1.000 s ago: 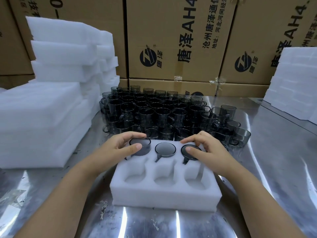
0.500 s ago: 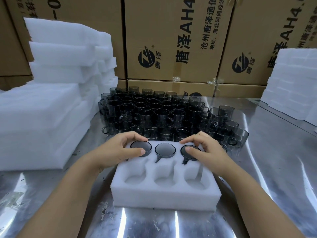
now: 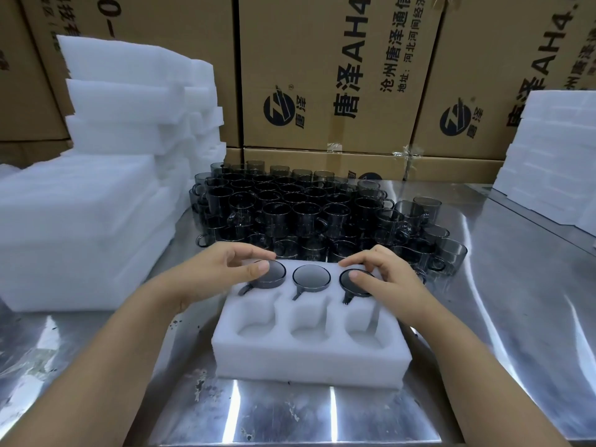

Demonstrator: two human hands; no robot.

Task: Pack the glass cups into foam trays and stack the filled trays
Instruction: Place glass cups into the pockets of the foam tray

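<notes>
A white foam tray (image 3: pixel 309 359) with six pockets lies on the steel table in front of me. Its far row holds three smoky glass cups, upside down with handles toward me. My left hand (image 3: pixel 209 272) grips the left cup (image 3: pixel 274 279), thumb on its base and fingers over the far side; this cup sits slightly proud of the foam. The middle cup (image 3: pixel 311 278) is untouched. My right hand (image 3: pixel 387 282) holds the right cup (image 3: pixel 346 282) the same way, thumb on the base. The three near pockets are empty.
Several loose smoky cups (image 3: pixel 306 211) crowd the table just behind the tray. Stacked foam pieces (image 3: pixel 80 227) rise on the left and another foam stack (image 3: pixel 554 162) on the right. Cardboard boxes (image 3: pixel 322 75) wall off the back. The steel table (image 3: pixel 516 301) is reflective.
The left cup, held above its pocket a second ago, has gone down into the foam under my left hand. My right hand has stayed on the right cup.
</notes>
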